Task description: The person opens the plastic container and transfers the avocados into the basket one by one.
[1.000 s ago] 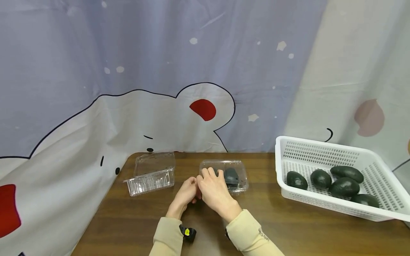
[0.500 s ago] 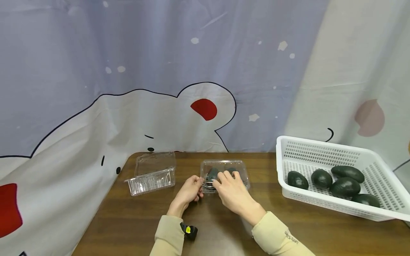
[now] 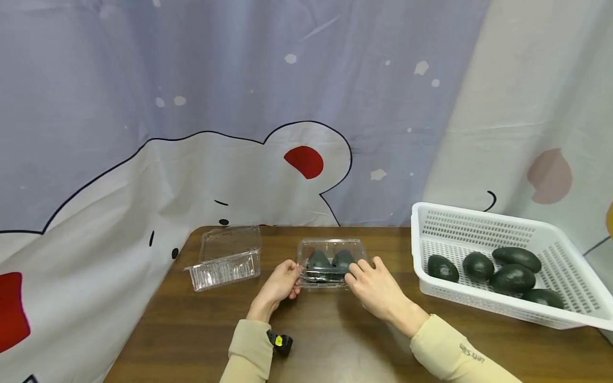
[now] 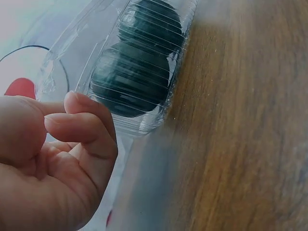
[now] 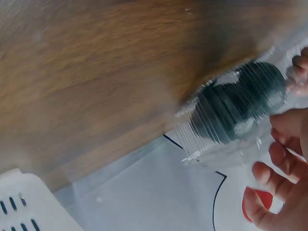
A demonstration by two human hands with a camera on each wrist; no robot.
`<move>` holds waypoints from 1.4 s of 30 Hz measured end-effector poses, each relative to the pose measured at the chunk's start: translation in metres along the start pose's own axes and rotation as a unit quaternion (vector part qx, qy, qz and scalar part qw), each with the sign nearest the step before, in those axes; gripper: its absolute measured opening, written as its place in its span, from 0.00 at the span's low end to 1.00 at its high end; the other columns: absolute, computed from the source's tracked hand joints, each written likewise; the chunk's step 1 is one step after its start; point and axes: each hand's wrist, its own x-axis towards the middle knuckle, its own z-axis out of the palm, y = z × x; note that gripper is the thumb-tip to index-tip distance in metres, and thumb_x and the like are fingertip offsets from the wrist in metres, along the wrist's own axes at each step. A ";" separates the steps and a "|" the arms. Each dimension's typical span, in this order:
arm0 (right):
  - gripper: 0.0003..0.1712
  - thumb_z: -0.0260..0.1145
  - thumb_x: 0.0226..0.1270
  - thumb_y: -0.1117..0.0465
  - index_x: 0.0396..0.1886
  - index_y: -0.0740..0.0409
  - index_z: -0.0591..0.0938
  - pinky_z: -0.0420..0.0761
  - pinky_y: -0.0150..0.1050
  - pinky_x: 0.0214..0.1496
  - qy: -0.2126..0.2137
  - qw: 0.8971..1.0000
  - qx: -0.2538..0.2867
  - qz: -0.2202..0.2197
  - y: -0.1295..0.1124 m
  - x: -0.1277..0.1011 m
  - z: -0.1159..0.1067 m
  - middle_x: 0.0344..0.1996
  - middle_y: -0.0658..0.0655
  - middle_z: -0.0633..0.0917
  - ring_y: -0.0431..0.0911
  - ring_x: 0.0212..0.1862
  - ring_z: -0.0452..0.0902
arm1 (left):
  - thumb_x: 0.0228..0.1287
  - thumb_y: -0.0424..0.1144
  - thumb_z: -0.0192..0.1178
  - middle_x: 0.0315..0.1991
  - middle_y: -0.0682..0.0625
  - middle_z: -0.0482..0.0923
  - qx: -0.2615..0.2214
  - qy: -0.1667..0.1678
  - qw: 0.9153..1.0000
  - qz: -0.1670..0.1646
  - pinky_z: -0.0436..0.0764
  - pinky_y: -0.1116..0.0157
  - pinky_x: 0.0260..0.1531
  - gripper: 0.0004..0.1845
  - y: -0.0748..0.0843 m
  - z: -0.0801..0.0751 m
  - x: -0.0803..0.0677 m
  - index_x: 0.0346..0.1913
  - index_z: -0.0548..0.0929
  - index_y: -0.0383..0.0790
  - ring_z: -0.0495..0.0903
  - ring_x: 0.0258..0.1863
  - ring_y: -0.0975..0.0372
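A clear plastic clamshell box [image 3: 332,243] stands mid-table with two dark green avocados [image 3: 318,261] inside, visible through its transparent lid. At its left front corner, my left hand [image 3: 281,281] pinches the rim between thumb and curled forefinger. My right hand [image 3: 378,290] has its thumb and forefinger on the rim at the right front corner, pinching it. In the left wrist view the ribbed side of the box [image 4: 139,126] runs just beyond the left fingertips. The right wrist view shows the right hand's other fingers [image 5: 272,178] curved loosely beside the lid.
Left of the hands lies a second clear clamshell box [image 3: 225,270], its lid raised, with no avocados in it. A white perforated basket [image 3: 471,223] at the right holds several avocados [image 3: 512,279]. A printed curtain [image 3: 230,170] hangs behind the wooden table [image 3: 325,340].
My right hand has slid rightward along the front rim, from beside the left hand to the right corner, uncovering the avocados to view. The left hand stays at the left corner.
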 end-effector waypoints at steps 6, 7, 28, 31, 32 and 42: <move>0.05 0.63 0.52 0.66 0.26 0.58 0.73 0.65 0.47 0.30 0.006 0.999 -0.033 -0.013 -0.003 -0.002 0.003 0.27 0.55 0.71 0.52 0.31 0.69 | 0.77 0.34 0.47 0.18 0.50 0.68 0.035 0.019 0.999 0.014 0.69 0.71 0.12 0.09 0.002 0.001 -0.001 0.36 0.69 0.33 0.68 0.12 0.65; 0.06 0.62 0.52 0.65 0.26 0.58 0.72 0.64 0.47 0.30 0.007 0.999 -0.035 -0.011 -0.003 -0.002 0.004 0.27 0.55 0.70 0.52 0.30 0.69 | 0.77 0.34 0.47 0.18 0.50 0.68 0.043 0.023 0.999 0.016 0.69 0.70 0.12 0.09 0.003 0.001 -0.002 0.36 0.69 0.33 0.68 0.12 0.65; 0.10 0.65 0.52 0.69 0.31 0.59 0.72 0.69 0.43 0.24 0.028 0.996 0.033 0.081 0.028 0.036 -0.028 0.30 0.56 0.72 0.54 0.32 0.70 | 0.75 0.38 0.51 0.18 0.47 0.71 0.074 0.058 0.995 -0.012 0.72 0.69 0.12 0.10 0.010 -0.006 -0.001 0.44 0.71 0.32 0.72 0.13 0.62; 0.11 0.66 0.53 0.69 0.29 0.59 0.70 0.68 0.43 0.23 0.033 0.995 0.035 0.091 0.034 0.041 -0.031 0.29 0.56 0.71 0.53 0.31 0.70 | 0.76 0.42 0.50 0.19 0.47 0.73 0.101 0.082 0.991 -0.009 0.71 0.69 0.12 0.12 0.012 -0.006 0.006 0.45 0.72 0.33 0.74 0.14 0.60; 0.11 0.65 0.54 0.69 0.29 0.59 0.70 0.68 0.43 0.23 0.034 0.994 0.039 0.096 0.036 0.043 -0.031 0.28 0.56 0.71 0.53 0.30 0.69 | 0.76 0.44 0.50 0.19 0.47 0.73 0.122 0.093 0.988 -0.006 0.71 0.69 0.12 0.13 0.012 -0.006 0.009 0.45 0.73 0.34 0.75 0.14 0.59; 0.06 0.64 0.58 0.67 0.31 0.58 0.74 0.68 0.43 0.19 0.016 0.987 0.081 0.140 0.054 0.063 -0.039 0.27 0.55 0.72 0.53 0.29 0.71 | 0.76 0.45 0.50 0.25 0.49 0.76 0.288 0.151 0.946 0.015 0.75 0.53 0.32 0.14 0.013 0.005 0.026 0.43 0.78 0.38 0.77 0.25 0.54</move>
